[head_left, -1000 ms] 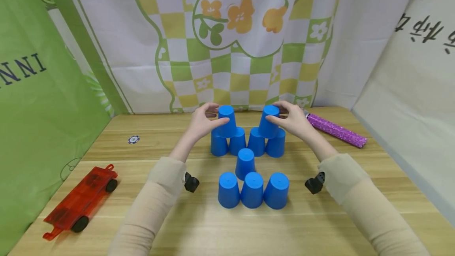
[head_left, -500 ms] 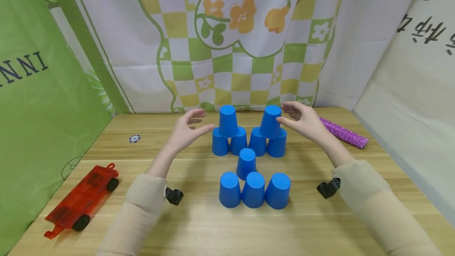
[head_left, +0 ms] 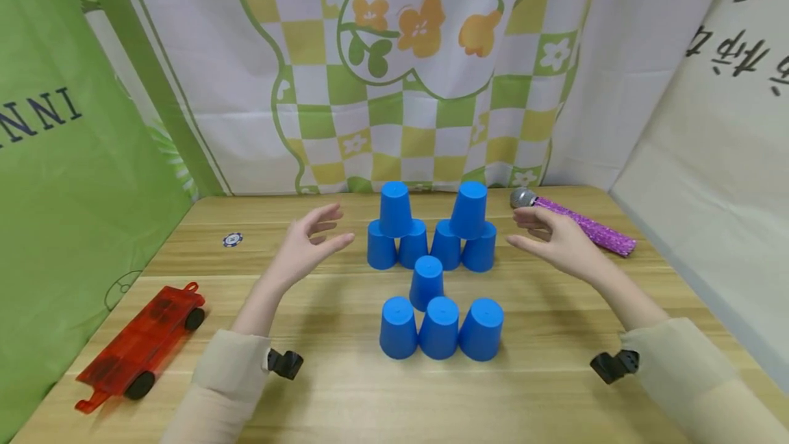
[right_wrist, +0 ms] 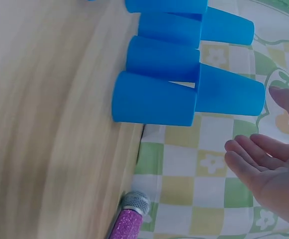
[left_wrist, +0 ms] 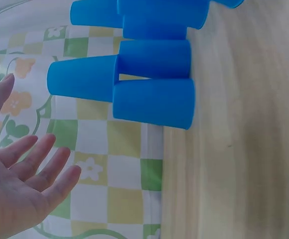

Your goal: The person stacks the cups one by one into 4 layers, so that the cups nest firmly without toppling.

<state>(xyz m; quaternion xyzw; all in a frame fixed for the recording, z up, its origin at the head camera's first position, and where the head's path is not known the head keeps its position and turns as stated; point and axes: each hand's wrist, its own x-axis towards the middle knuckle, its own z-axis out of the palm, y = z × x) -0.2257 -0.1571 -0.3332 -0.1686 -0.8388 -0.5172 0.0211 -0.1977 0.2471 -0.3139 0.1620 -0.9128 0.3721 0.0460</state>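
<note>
both hands are off the blue cups and hold nothing: the left hand (head_left: 306, 245) hangs to the left of the stack and the right hand (head_left: 555, 242) to its right, each grip loose with fingers spread and relaxed. between them, at the far middle of the table (head_left: 616, 307), stand two small pyramids side by side, the left pyramid (head_left: 394, 228) and the right pyramid (head_left: 468, 228), each with one inverted cup on two. nearer the person a single cup (head_left: 427, 282) stands just behind a front row of three cups (head_left: 440, 328) that touch one another.

as i read it, the step in hand is the release after capping the two far pyramids, with the near group not yet built up. a next move would call for a light, straight-down grasp on the single cup, kept clear of its neighbours, since a nudge could topple the pyramids.

the table is pale wood. on it lie a red toy car chassis (head_left: 143, 341) at the left, a small poker chip (head_left: 231, 239) beyond it, and a purple glitter microphone (head_left: 576, 223) at the far right. patterned cloth backdrops (head_left: 419, 53) in green, yellow and white hang around.
</note>
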